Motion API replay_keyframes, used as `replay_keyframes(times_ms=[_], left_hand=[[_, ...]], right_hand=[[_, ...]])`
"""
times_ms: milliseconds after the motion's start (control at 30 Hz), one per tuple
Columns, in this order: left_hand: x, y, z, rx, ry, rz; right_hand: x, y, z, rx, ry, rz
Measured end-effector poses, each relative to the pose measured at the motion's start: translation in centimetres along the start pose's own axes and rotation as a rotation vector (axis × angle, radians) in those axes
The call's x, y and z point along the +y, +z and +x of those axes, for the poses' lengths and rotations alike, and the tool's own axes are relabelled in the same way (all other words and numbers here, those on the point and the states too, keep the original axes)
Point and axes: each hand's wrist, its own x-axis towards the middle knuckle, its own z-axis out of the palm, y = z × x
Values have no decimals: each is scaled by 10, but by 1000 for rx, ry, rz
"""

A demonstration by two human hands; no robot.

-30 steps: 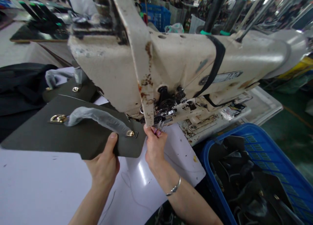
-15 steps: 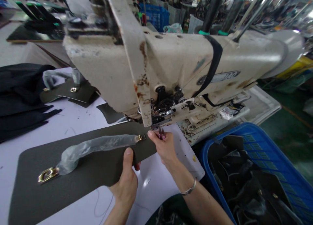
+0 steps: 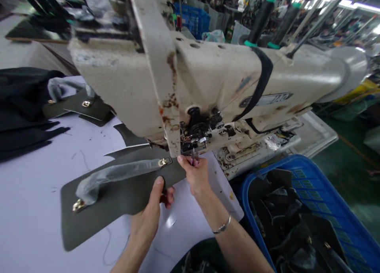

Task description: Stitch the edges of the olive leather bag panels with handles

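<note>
An olive-grey leather panel (image 3: pixel 103 203) lies across the white table and runs up under the foot of a cream industrial sewing machine (image 3: pixel 225 75). A strap wrapped in clear plastic (image 3: pixel 115 174) lies along it, ending in gold metal fittings (image 3: pixel 78 205) (image 3: pixel 163 162). My left hand (image 3: pixel 148 213) grips the panel's near edge, thumb on top and fingers below. My right hand (image 3: pixel 196 176) pinches the panel's corner right by the needle area (image 3: pixel 192 144). The needle itself is mostly hidden behind my fingers.
A second olive panel with a wrapped strap (image 3: pixel 80 108) and a stack of black pieces (image 3: pixel 20 106) lie at the back left of the white table (image 3: pixel 38 201). A blue plastic crate (image 3: pixel 276 197) of dark pieces stands at the right. Thread cones (image 3: pixel 261 15) stand above the machine.
The panel has swung around the needle area, its far end rising from the lower left toward the machine. Both hands have stayed near the machine's foot and still hold the panel.
</note>
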Motion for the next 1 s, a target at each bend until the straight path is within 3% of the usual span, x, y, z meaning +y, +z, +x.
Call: replay_keyframes(times_ms=[100, 133, 167, 200, 300, 333, 400, 467, 533, 600, 767, 900, 1000], left_hand=[[13, -16, -14, -519, -151, 92], [20, -21, -15, -611, -134, 134], [29, -26, -13, -615, -63, 171], [38, -31, -6, -525, 61, 207], [58, -47, 42, 0, 541, 421], [61, -52, 64, 74, 663, 561], [60, -60, 108, 53, 832, 885], [55, -63, 140, -76, 820, 1114], [52, -63, 155, -151, 745, 1240], [52, -63, 153, -103, 713, 1291], [62, -68, 120, 298, 820, 1234], [66, -73, 104, 346, 855, 1188], [65, -73, 98, 352, 873, 1193]], right_hand=[[-4, -9, 2, -38, -32, -151], [-8, -12, 2, -52, -48, -217], [-13, -15, 1, -52, -73, -293], [-20, -18, 0, -31, -117, -370], [-43, -19, -13, 96, -314, -511], [-50, -17, -20, 113, -357, -510], [-61, -8, -35, 23, -340, -443], [-65, 6, -47, -182, -183, -289], [-65, 23, -54, -372, 43, -67], [-62, 38, -54, -458, 273, 163], [-53, 60, -32, -363, 640, 561], [-48, 69, -20, -313, 751, 697], [-45, 78, -16, -311, 697, 731]])
